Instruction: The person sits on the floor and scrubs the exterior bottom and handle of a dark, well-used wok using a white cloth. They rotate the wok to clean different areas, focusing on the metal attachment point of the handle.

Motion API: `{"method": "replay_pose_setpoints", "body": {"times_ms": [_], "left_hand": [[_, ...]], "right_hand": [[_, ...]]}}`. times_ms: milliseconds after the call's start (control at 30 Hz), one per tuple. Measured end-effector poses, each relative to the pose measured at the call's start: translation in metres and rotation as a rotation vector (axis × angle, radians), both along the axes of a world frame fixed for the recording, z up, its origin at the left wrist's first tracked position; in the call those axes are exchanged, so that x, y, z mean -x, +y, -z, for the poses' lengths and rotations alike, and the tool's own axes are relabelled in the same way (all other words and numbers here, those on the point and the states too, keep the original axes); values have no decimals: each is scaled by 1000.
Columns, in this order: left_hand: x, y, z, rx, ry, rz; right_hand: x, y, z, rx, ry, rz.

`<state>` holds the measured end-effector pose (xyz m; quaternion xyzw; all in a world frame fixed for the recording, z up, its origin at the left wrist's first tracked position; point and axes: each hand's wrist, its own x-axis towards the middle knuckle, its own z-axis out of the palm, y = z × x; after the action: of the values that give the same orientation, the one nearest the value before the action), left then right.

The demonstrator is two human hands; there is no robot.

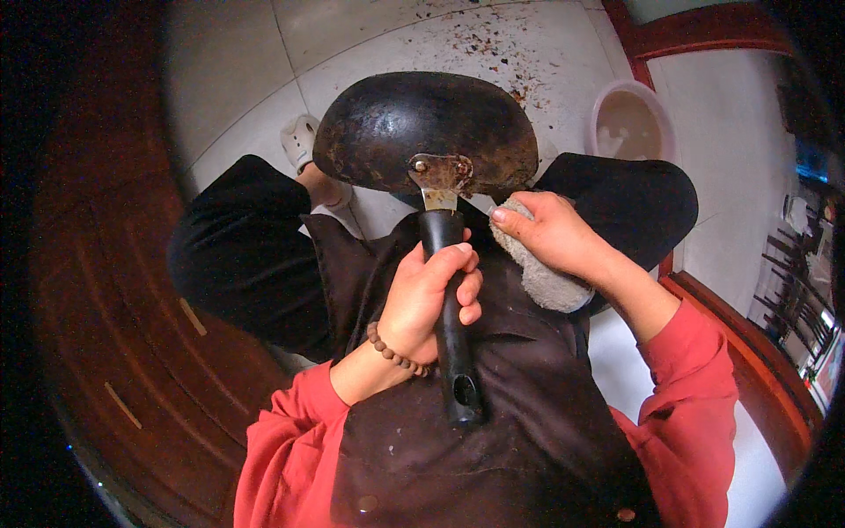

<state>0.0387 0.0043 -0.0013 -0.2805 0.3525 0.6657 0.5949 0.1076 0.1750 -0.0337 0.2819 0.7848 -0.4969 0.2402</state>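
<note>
My left hand [429, 297] is wrapped around the black plastic handle [454, 330] of a frying pan or wok [422, 125]. The pan is tilted, with its dark, scorched underside and side wall facing me. A riveted metal bracket [441, 173] with brown, rust-like stains joins handle and pan. My right hand [551, 231] grips a bunched grey cloth [551, 284] just right of the handle, below the pan's rim and apart from it. The inside of the pan is hidden.
Brown and black flakes [508, 59] are scattered on the tiled floor [224, 92] beyond the pan. A pink basin [630, 125] of cloudy water stands at the right, near a red-brown door frame [713, 30]. Dark wooden cabinet doors [132, 297] are at the left. My apron [528, 409] covers my lap.
</note>
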Motion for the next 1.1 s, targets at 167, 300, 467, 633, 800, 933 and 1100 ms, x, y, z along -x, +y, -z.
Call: {"method": "replay_pose_setpoints", "body": {"times_ms": [167,300,467,633,800,933,1100], "left_hand": [[-1,3,-5,21,30,1],[0,2,-4,21,14,12],[-1,2,-1,-4,7,-7],[2,3,-3,12,14,10],[0,1,-3,-1,19,12],[4,2,-2,-27,3,-16],[6,1,-1,-54,-19,-30]], "right_hand": [[-8,5,16,62,48,131],[-10,-5,11,136,49,158],[-2,7,5,41,46,59],[-4,-1,1,-32,121,51],[0,8,5,20,96,64],[4,2,-6,-233,223,32],[-1,-2,-4,-507,327,-64]]}}
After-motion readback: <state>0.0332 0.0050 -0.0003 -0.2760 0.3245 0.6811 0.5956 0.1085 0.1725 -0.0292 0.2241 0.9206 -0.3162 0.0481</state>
